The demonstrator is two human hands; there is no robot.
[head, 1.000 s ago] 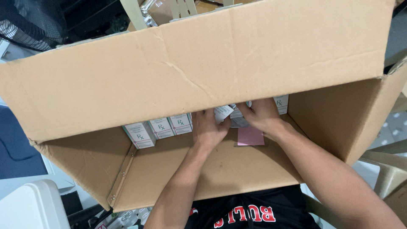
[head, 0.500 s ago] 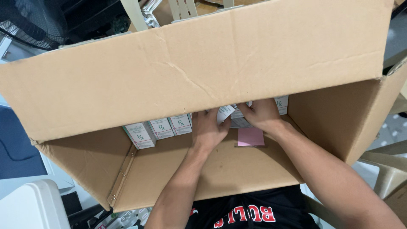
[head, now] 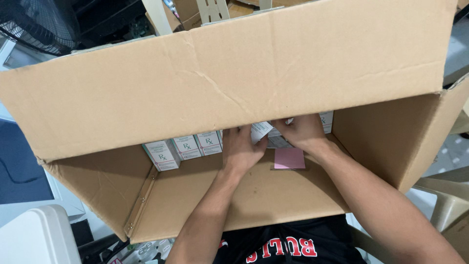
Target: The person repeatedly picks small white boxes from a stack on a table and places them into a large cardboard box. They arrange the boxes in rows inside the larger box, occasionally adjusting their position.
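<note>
Both hands reach deep into the tilted cardboard carton [head: 244, 88], so the small white medicine boxes [head: 185, 146] line up against its far wall. The left hand [head: 242, 149] and right hand [head: 303, 132] together grip one small box [head: 260, 131] beside a pink slip [head: 289, 158]. Compared with a second ago, little has shifted.
</note>
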